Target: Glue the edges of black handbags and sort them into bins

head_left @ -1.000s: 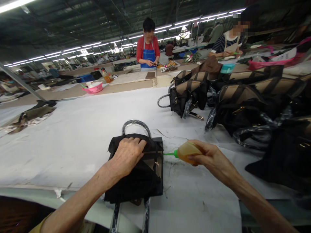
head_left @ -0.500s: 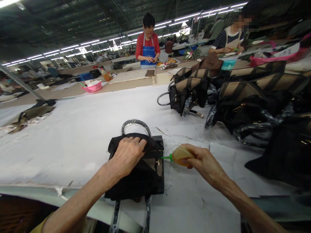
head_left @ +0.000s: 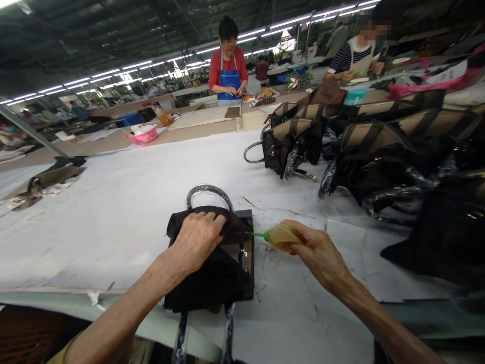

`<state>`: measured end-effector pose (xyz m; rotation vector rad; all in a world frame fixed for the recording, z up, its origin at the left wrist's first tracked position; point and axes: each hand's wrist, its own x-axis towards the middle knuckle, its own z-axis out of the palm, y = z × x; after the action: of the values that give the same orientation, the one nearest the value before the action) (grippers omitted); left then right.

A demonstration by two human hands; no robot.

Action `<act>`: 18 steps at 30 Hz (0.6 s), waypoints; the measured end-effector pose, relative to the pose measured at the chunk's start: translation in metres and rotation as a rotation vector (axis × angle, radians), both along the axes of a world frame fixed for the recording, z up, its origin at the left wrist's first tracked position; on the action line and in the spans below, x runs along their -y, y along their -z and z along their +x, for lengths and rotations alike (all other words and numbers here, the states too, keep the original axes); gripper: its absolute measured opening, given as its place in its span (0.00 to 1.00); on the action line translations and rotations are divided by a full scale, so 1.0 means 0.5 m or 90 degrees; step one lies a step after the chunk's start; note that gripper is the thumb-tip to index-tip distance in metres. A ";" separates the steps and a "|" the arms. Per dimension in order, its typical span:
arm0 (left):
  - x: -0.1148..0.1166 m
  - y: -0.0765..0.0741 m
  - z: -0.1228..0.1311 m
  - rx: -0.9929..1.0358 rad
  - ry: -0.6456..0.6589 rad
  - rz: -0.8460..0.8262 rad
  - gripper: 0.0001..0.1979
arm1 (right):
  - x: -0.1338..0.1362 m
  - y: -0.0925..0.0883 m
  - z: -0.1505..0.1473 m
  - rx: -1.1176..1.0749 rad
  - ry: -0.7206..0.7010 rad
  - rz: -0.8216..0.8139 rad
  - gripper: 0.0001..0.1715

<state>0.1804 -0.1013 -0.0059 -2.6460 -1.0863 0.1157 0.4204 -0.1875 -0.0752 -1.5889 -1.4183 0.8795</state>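
White table (head_left: 113, 202), roomy leftward, bears a black bag (head_left: 208, 283) (near the edge)

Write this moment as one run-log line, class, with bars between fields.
left hand: on black bag | right hand: holding amber bottle | green nozzle: at bag's right edge, contact unclear | other bags: farther right

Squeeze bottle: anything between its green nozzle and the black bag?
Nothing visible. The squeeze bottle is in the right hand, its green nozzle at the black bag's right edge; contact can't be confirmed. The left hand is on the bag, farther left, not between them.
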 end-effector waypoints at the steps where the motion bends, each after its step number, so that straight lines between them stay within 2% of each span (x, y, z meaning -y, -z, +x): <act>1: 0.001 -0.003 0.001 -0.007 -0.005 -0.008 0.03 | 0.004 -0.004 0.001 0.001 0.003 0.005 0.18; 8: 0.010 -0.003 0.003 -0.010 0.001 -0.010 0.02 | 0.019 -0.036 0.016 -0.108 -0.067 -0.097 0.15; 14: 0.020 0.013 -0.005 0.004 0.026 0.017 0.01 | 0.021 -0.058 0.024 -0.180 -0.101 -0.140 0.17; 18: 0.020 0.012 -0.004 0.000 0.027 0.026 0.01 | 0.029 -0.068 0.035 -0.189 -0.128 -0.153 0.15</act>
<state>0.1784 -0.1113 -0.0120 -2.6312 -1.0204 0.0843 0.4377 -0.2019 -0.0414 -1.4278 -1.3097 1.3876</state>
